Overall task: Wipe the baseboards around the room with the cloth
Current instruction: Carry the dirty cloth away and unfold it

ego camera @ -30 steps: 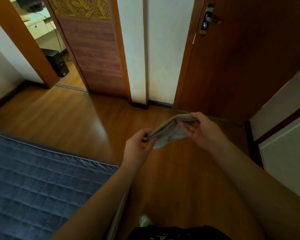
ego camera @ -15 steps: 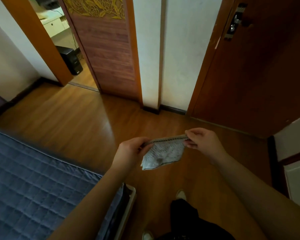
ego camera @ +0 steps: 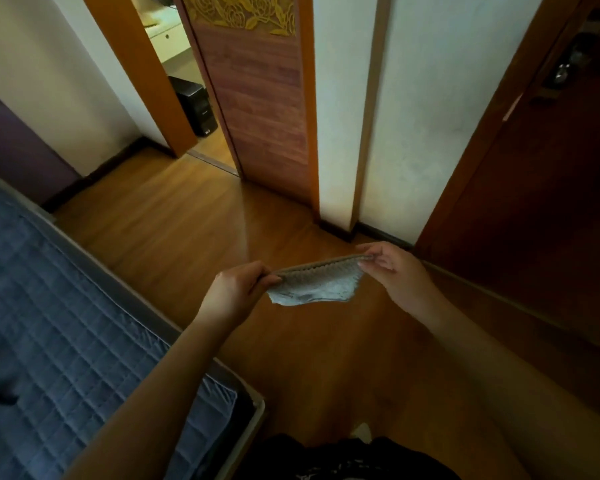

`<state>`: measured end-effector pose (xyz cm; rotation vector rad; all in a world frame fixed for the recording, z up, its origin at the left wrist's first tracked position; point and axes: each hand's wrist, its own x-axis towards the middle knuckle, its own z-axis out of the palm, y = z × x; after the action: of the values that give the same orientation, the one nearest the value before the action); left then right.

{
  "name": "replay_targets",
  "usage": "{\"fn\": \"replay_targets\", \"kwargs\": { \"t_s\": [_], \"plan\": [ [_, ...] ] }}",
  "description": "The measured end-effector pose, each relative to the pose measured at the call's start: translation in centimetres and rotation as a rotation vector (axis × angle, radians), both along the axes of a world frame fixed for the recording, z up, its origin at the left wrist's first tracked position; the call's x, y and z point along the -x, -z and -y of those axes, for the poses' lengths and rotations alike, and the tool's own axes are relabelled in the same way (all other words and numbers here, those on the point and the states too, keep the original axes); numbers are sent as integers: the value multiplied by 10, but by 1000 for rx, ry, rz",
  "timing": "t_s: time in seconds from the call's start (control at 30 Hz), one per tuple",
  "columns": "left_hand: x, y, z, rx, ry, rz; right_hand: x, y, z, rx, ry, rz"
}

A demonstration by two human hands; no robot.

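A small grey-beige cloth (ego camera: 317,284) hangs stretched between my two hands above the wooden floor. My left hand (ego camera: 238,291) pinches its left corner and my right hand (ego camera: 394,268) pinches its right corner, so the top edge is taut. A dark baseboard (ego camera: 383,233) runs along the foot of the white wall just beyond the cloth. Another dark baseboard (ego camera: 94,174) follows the left wall.
A bed with a blue quilted mattress (ego camera: 66,341) fills the left side, its corner (ego camera: 257,407) near my legs. A dark wooden door (ego camera: 534,185) stands at the right. An open doorway (ego camera: 187,98) at the back left shows a black computer tower (ego camera: 196,110).
The cloth went from bunched between my hands to pulled out flat and taut. My hands moved apart, and the view shifted so more of the left wall and bed shows.
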<state>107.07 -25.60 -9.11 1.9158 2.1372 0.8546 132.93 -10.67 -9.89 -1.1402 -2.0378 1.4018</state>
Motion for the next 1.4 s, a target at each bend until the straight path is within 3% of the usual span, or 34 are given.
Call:
{"fn": "replay_targets", "kwargs": {
  "t_s": [0.1, 0.27, 0.37, 0.5, 0.67, 0.8, 1.03, 1.13, 1.27, 1.4],
  "plan": [
    [6, -9, -11, 67, -62, 273, 21, 0, -18, 126, -43, -87],
    [23, -17, -34, 75, -341, 1087, 75, -2, -40, 99, -55, -196],
    [50, -12, -51, 123, -414, 1295, 116, -2, -59, 104, -38, -206],
    [102, -1, -63, 172, -205, 1360, 173, -3, -92, 111, -73, -204],
    [165, -9, -87, 95, -343, 1364, 242, -8, -129, 24, -151, -157],
    [210, -15, -106, -11, -395, 1212, 289, -9, -149, -43, -145, -135],
    [265, -18, -135, -82, -475, 1120, 358, -13, -179, 84, -151, -194],
    [284, -15, -162, -68, -507, 1231, 381, -19, -205, 295, -221, -191],
    [309, -16, -207, -137, -629, 1478, 413, -21, -245, 472, -466, -171],
    [341, -18, -249, -243, -741, 1588, 451, -7, -295, 484, -550, -195]
  ]
}}
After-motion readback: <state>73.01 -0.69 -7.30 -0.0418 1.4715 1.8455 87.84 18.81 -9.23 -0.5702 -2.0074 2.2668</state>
